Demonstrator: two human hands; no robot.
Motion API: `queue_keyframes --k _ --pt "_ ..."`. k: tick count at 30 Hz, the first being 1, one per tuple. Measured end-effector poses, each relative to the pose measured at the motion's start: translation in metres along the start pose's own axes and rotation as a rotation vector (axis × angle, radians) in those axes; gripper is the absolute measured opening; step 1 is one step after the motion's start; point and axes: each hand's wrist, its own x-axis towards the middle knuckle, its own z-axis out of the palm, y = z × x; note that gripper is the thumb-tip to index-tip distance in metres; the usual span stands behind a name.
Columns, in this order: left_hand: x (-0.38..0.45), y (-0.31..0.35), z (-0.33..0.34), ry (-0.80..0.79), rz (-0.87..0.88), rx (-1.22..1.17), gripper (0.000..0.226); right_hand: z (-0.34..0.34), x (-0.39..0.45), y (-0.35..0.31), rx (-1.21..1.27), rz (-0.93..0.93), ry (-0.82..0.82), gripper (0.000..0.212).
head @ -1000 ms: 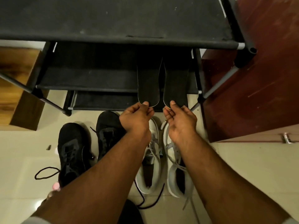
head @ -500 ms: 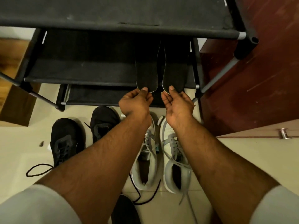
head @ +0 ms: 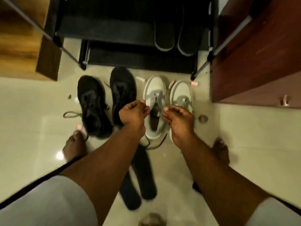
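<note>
Two dark insoles (head: 163, 33) (head: 187, 38) lie side by side on the middle shelf of the black shoe rack (head: 114, 30), with no hand on them. Both of my hands hover low over the pair of white sneakers (head: 154, 88) (head: 180, 93) on the floor. My left hand (head: 133, 111) has loosely curled fingers beside the left white shoe's tongue. My right hand (head: 179, 118) is curled loosely over the right white shoe. Neither hand plainly holds anything.
A pair of black sneakers (head: 91, 105) (head: 123, 93) stands left of the white pair, with a loose black lace (head: 71, 114) beside it. Two more dark insoles (head: 141, 176) lie on the tiles under my arms. My bare feet (head: 75, 144) (head: 219, 149) flank the shoes. A wooden cabinet (head: 19, 38) stands left, a dark red panel (head: 260, 54) right.
My hands let go of the two insoles on the shelf and drew back down over the white sneakers. The view tilted downward.
</note>
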Motion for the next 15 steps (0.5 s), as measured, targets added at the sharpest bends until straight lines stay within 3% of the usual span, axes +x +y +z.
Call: queue_keyframes --k 3,7,9,11,15 --pt "-0.024 -0.041 -0.074 0.097 -0.101 0.026 0.009 -0.02 -0.04 0.059 -0.131 0.076 0.012 0.019" --pt "-0.058 -0.102 -0.16 0.029 -0.449 0.239 0.022 -0.054 -0.074 0.135 -0.32 0.297 0.032 0.019" --pt "-0.068 -0.124 -0.187 0.07 -0.577 0.298 0.022 -0.069 -0.077 0.176 -0.471 0.357 0.073 0.019" --pt "-0.066 -0.147 -0.207 0.19 -0.61 0.336 0.023 -0.081 -0.078 0.21 -0.668 0.385 0.094 0.019" --pt "-0.04 -0.188 -0.224 0.395 -0.615 0.458 0.045 -0.084 -0.077 0.241 -0.934 0.385 0.062 0.056"
